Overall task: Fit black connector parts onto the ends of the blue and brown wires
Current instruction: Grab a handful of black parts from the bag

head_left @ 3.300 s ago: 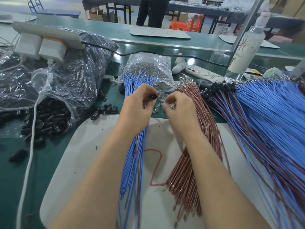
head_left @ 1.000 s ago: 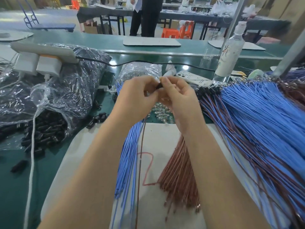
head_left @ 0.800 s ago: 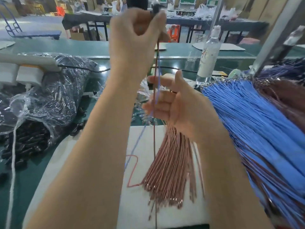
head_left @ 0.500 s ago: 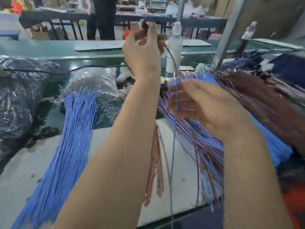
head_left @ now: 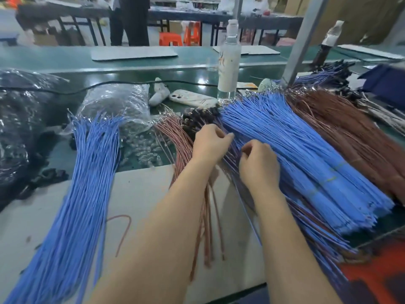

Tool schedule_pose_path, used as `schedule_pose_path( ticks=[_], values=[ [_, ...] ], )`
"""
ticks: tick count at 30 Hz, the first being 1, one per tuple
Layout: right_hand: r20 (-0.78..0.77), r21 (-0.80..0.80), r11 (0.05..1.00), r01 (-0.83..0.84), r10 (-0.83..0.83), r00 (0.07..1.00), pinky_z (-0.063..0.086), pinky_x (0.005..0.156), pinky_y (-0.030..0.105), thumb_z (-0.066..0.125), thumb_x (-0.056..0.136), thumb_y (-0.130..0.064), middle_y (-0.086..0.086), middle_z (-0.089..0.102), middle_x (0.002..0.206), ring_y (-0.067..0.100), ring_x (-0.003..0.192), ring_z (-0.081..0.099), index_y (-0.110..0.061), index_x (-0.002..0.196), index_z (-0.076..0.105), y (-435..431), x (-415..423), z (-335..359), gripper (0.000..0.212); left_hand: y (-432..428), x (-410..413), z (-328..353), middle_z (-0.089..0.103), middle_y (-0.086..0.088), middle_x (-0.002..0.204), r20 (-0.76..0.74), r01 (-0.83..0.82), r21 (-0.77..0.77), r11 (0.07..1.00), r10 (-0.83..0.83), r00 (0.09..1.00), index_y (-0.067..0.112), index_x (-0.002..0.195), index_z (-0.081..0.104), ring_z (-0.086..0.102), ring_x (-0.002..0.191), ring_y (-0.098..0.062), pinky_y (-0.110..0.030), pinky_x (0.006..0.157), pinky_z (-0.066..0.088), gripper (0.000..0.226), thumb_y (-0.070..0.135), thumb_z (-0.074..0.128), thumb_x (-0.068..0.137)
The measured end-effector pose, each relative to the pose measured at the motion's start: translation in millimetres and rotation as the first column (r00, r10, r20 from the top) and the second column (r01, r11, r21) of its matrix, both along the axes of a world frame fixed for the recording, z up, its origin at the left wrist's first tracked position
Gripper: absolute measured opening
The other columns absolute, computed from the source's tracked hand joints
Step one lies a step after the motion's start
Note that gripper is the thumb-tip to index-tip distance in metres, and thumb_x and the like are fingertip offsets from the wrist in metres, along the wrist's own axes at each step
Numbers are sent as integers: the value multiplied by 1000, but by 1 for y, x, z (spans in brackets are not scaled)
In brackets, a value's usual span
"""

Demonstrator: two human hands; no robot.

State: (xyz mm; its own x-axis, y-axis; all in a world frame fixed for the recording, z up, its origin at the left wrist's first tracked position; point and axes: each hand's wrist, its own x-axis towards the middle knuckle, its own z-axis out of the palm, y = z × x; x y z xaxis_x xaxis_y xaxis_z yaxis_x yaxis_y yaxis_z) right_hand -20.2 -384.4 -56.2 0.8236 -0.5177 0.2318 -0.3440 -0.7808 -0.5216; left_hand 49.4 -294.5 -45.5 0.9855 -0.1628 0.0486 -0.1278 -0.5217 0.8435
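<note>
Green counter [head_left: 65,60], pale mat [head_left: 140,194] showing between blue wires [head_left: 87,172] and brown wires [head_left: 175,137]. My left hand [head_left: 209,143] and right hand [head_left: 258,165] sit at the blue bundle [head_left: 295,150]'s edge, fingers [head_left: 252,148] curled; can't tell what they hold.

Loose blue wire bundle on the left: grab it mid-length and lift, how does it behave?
Probably floppy: the blue wire bundle already curves along the white mat, so both ends would likely droop. Likely to shed strands: no tie shows and its far ends fan apart. Probably light, as each strand is thin.
</note>
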Motion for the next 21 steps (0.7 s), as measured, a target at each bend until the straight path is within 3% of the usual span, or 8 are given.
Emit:
schedule_pose_path(
  ticks=[4, 8, 12, 15, 18, 21],
  values=[
    [264, 27, 995, -97, 87, 961, 26, 68, 22, 51, 94, -14, 11, 60, 110, 25, 97, 54, -13, 110, 62, 28, 7, 33, 19, 34, -2, 26, 64, 5, 64, 43, -44, -243, 969, 56, 998, 19, 70, 61, 58, 67, -12, -30, 75, 48, 21, 28, 61, 89],
    [387, 126, 901, -415, 341, 857, 45, 80, 28, 58, 90, -15, 8, 70, 96, 23, 91, 63, -11, 102, 66, 100, 21, 61, 14, 105, -7, 52, 61, 10, 59, 75, -168, -485, 858, 233, 970, 21, 74, 61, 52, 52, -2, -20, 53, 42, 16, 24, 61, 89],
    [264, 191, 761, -620, 568, 779, 44, 84, 25, 59, 89, -13, 11, 71, 99, 26, 96, 63, -7, 101, 70, 185, 40, 53, 18, 199, -15, 58, 58, 4, 61, 38, -359, -602, 713, 474, 880, 20, 72, 58, 45, 43, -3, -17, 40, 35, 20, 13, 56, 90],
    [131, 265, 687, -676, 669, 732, 47, 89, 35, 51, 91, -9, 12, 70, 107, 30, 100, 62, -11, 105, 70, 239, 48, 39, 24, 259, -24, 51, 58, 3, 62, -50, -481, -653, 584, 601, 797, 20, 76, 55, 46, 44, -2, -16, 42, 35, 20, 11, 52, 92],
    [-38, 243, 656, -715, 742, 669, 49, 92, 37, 46, 91, -5, 9, 66, 114, 28, 103, 61, -15, 111, 67, 272, 53, 25, 31, 297, -32, 42, 62, 9, 58, -136, -527, -695, 490, 630, 765, 20, 80, 55, 48, 47, -1, -16, 45, 38, 18, 10, 49, 94],
    [-241, 153, 655, -740, 751, 615, 52, 90, 40, 47, 88, -2, 8, 65, 115, 27, 103, 60, -12, 115, 64, 288, 61, 17, 33, 314, -35, 36, 63, 10, 60, -159, -546, -690, 475, 637, 755, 18, 83, 55, 50, 48, -2, -17, 47, 40, 16, 9, 48, 94]
  ],
)
